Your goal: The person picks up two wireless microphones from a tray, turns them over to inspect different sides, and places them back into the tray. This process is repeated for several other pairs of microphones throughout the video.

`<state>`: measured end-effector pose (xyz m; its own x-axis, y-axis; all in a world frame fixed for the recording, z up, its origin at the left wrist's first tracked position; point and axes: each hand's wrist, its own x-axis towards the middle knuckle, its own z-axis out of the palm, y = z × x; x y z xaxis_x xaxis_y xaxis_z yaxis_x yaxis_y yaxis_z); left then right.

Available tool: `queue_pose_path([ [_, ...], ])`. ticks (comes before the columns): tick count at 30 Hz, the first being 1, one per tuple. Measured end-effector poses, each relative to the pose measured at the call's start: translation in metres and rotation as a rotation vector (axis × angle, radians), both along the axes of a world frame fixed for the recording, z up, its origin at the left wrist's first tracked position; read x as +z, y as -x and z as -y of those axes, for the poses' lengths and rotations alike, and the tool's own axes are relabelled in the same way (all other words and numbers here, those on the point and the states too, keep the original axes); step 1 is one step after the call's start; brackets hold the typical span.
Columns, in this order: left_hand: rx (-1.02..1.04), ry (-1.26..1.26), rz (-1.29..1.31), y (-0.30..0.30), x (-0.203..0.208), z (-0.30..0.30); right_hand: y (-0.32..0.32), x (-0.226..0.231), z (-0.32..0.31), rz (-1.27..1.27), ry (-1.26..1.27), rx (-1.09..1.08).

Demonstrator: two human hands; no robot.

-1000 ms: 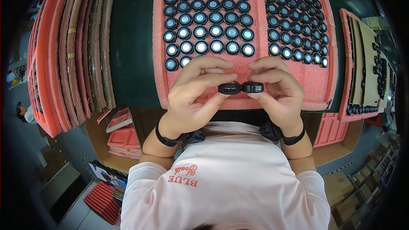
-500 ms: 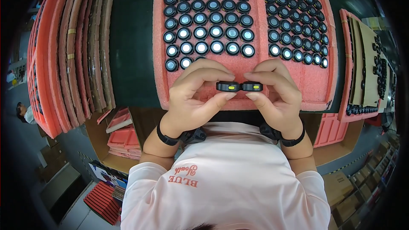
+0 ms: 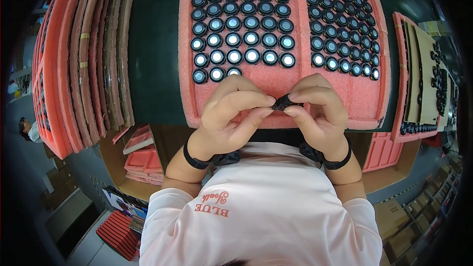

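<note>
My left hand [image 3: 231,116] and my right hand [image 3: 318,111] meet fingertip to fingertip over the near edge of a pink foam tray [image 3: 189,88]. Between the thumbs and forefingers sits a small black round part [image 3: 282,102], pinched by both hands and mostly hidden. The tray holds rows of black rings with shiny round centres [image 3: 244,39]. A second pink foam tray [image 3: 367,98] to the right holds several similar, darker rings [image 3: 345,34]. Both wrists wear black bands.
A stack of pink foam trays and brown boards [image 3: 84,64] stands on edge at the left. Another tray with black parts [image 3: 423,79] lies at the far right. Cardboard boxes with pink foam [image 3: 143,155] sit below the green table. A person [image 3: 27,128] is at the far left.
Earlier I held two black parts side by side between my hands. Now my fingertips have come together and only one small dark piece shows between them.
</note>
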<state>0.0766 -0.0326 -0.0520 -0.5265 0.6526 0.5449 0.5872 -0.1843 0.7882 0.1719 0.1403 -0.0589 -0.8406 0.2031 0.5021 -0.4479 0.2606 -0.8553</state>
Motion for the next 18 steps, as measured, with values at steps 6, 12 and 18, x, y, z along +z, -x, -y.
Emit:
queue_pose_path([
  [6,0.010,-0.002,0.033,-0.001,0.000,0.000,-0.001,0.003,0.000,0.053,-0.003,-0.006],
  [12,0.125,0.046,0.076,0.005,0.004,0.007,0.002,0.009,0.002,0.178,-0.033,-0.011],
  [18,0.324,0.239,0.066,0.024,0.000,0.026,0.006,0.011,-0.007,0.289,-0.363,-0.027],
])
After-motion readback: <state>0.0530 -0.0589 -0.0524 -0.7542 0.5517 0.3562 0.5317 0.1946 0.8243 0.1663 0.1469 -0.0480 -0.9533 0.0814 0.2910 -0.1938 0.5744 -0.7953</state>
